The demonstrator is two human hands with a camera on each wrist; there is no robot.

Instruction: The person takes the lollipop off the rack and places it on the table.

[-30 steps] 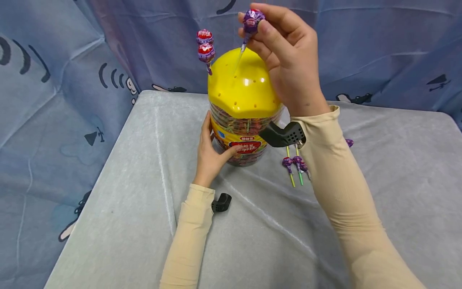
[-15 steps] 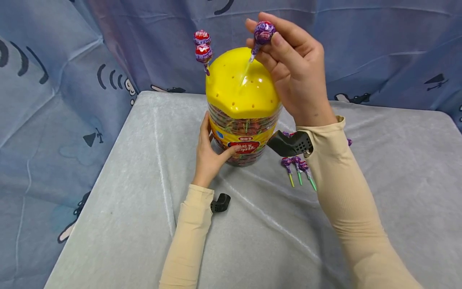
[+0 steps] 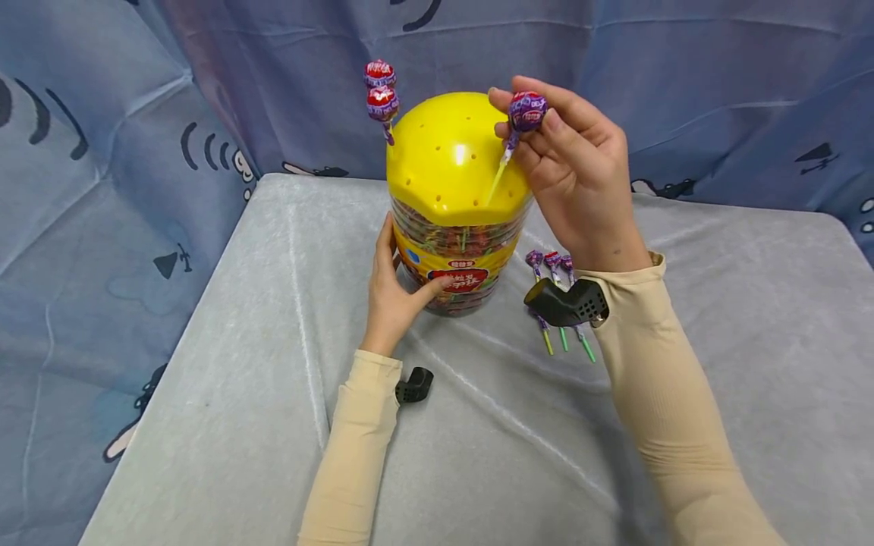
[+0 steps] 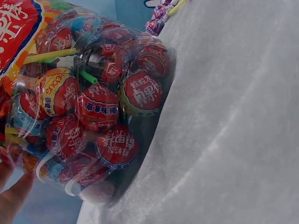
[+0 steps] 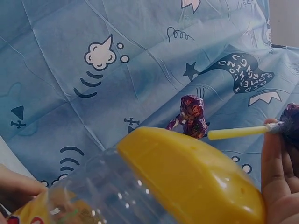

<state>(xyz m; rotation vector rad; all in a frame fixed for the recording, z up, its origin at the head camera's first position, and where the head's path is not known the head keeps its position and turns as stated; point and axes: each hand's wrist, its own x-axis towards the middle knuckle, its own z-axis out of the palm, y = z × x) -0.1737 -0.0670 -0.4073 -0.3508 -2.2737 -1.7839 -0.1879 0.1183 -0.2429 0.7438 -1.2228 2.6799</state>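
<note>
A clear jar (image 3: pixel 464 243) filled with wrapped lollipops stands on the table under a yellow lid (image 3: pixel 437 163) dotted with small holes. My left hand (image 3: pixel 394 292) grips the jar's lower left side, thumb across the label. In my right hand (image 3: pixel 580 167) a purple-wrapped lollipop (image 3: pixel 528 112) is pinched by its head, its yellow stick slanting down over the lid's right part. The right wrist view shows that stick (image 5: pixel 238 133) with its end free, above the lid (image 5: pixel 191 172). Two lollipops (image 3: pixel 382 102) stick up at the lid's left edge.
Several purple lollipops (image 3: pixel 535 259) lie on the grey tablecloth (image 3: pixel 259 364) right of the jar, partly hidden behind the right wrist camera (image 3: pixel 567 302). A blue printed curtain (image 3: pixel 307 83) hangs behind and to the left of the table.
My right hand has moved down and to the right with the lollipop, from over the lid's middle to its right front part. The left hand stays on the jar.
</note>
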